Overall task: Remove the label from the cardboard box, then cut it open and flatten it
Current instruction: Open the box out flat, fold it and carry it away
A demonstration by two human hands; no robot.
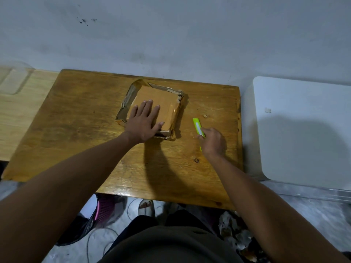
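Head view: my left hand [143, 123] presses flat, fingers straight, on the taped cardboard box [157, 109] at mid-table [79, 114], while my right hand [212, 142] grips the green cutter [198, 128] beside it; best cut shallow along seams, away from the pressing fingers.

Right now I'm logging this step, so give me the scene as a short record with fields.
surface: wooden table
box: cardboard box, lying on the table, taped
left hand: left hand flat on the box, fingers straight
right hand: right hand on the green cutter, right of the box
label: none visible on the top face
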